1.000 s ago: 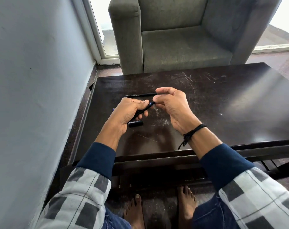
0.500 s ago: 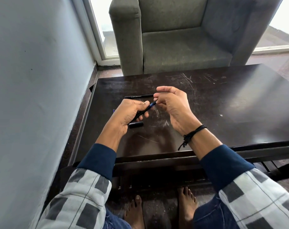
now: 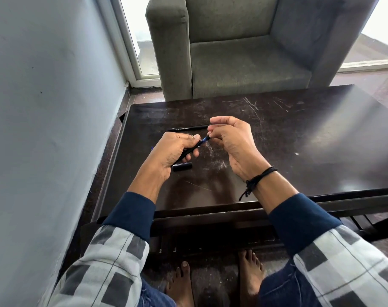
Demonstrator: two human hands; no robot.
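Note:
My left hand [image 3: 171, 151] grips a thin black pen part [image 3: 192, 150] above the dark table [image 3: 299, 138]. A blue tip [image 3: 204, 139] sticks out of that part toward the right. My right hand [image 3: 230, 138] pinches this tip between thumb and fingers. A black pen barrel [image 3: 186, 128] with white lettering lies flat on the table just behind my hands. A short black cap [image 3: 182, 166] lies on the table below my left hand.
A grey armchair [image 3: 244, 58] stands right behind the table's far edge. A grey wall [image 3: 44, 107] runs close along the table's left side. A small blue thing [image 3: 152, 148] peeks out left of my left hand. My bare feet [image 3: 213, 282] rest under the table.
My right hand has opened out a little and its fingertips have slid to the blue tip. Both hands stay over the same spot on the table.

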